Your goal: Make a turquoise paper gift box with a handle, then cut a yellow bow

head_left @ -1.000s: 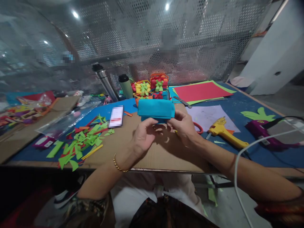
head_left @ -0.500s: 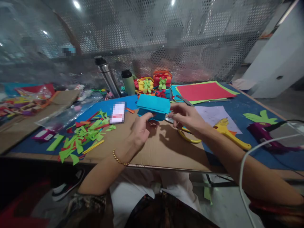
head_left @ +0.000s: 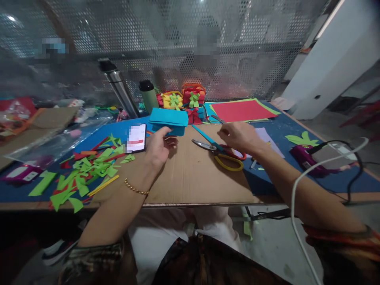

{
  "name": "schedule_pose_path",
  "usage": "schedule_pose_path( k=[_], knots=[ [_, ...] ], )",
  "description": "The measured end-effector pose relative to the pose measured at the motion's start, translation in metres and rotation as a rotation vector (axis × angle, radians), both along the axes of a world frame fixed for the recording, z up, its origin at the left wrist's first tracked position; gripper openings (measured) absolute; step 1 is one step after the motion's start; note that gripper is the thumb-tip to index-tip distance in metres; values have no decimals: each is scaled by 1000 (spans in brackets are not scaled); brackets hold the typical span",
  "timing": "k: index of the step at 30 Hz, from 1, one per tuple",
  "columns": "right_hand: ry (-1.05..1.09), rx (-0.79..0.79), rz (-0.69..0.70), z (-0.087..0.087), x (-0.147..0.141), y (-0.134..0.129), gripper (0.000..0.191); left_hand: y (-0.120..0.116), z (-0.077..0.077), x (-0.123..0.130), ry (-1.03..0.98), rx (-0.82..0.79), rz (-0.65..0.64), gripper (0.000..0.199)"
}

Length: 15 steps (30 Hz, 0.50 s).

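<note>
A folded blue paper box [head_left: 168, 118] is pinched in my left hand [head_left: 158, 149], its thumb in front and the other fingers curled beneath. My right hand [head_left: 240, 135] hovers to the right of the box, apart from it, with its fingers curled in. What those fingers hold, if anything, is hidden. Just below lies a pair of scissors [head_left: 216, 149] on the cardboard, blades spread, one looking blue, with a yellow loop and a red loop.
Green and red paper scraps [head_left: 92, 168] and a phone [head_left: 136, 138] lie left. Behind stand a steel flask [head_left: 120, 89], a green bottle [head_left: 149, 98] and small decorated paper boxes [head_left: 192, 97]. Coloured sheets [head_left: 243, 110] lie back right; a white cable [head_left: 293, 213] crosses my right arm.
My right hand has come away from the blue box, and the scissors now lie spread on the cardboard. The view has turned right; the yellow glue gun is no longer visible.
</note>
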State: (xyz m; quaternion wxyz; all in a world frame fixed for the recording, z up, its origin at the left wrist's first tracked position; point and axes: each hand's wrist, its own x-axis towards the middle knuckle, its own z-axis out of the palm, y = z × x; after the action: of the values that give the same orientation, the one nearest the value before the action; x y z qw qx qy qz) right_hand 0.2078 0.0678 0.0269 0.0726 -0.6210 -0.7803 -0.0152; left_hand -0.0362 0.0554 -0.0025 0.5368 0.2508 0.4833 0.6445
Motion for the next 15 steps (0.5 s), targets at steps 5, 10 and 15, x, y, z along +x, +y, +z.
schedule_pose_path(
  k=[5,10,15],
  knots=[
    [-25,-72,54,-26,-40,38,36,-2,-2,0,0,-2,11,18],
    [54,-95,88,-35,-50,54,36,0,-4,-2,-9,26,0,18],
    [207,-159,122,-21,-40,37,17,-1,-5,0,-8,40,-15,20]
  ],
)
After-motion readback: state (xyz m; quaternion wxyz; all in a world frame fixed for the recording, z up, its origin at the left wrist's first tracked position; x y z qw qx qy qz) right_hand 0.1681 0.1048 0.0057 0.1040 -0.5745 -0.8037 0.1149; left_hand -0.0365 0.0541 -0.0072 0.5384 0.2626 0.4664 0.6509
